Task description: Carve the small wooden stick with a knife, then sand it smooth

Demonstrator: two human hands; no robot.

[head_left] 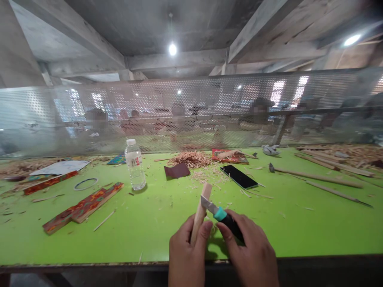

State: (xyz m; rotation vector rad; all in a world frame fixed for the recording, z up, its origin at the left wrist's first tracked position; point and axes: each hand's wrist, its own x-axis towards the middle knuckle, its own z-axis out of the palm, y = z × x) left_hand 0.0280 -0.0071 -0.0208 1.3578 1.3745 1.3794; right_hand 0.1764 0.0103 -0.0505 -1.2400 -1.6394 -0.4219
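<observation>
A pale wooden stick (pixel 198 223) stands tilted in my left hand (pixel 190 247), whose fingers and thumb are wrapped round its lower part. My right hand (pixel 249 243) is closed round the black handle of a utility knife (pixel 229 224) with a teal collar. The knife's blade lies against the upper part of the stick, pointing up and to the left. Both hands are over the front edge of the green table (pixel 143 223), close together. A few thin shavings show between them.
Behind the hands are a shavings pile (pixel 191 159), dark red sandpaper (pixel 177 171) and a phone (pixel 239 177). A water bottle (pixel 135 165) and patterned wood (pixel 83 205) are left; long sticks (pixel 320 177) lie right. A perforated screen (pixel 191 131) stands behind, people beyond it.
</observation>
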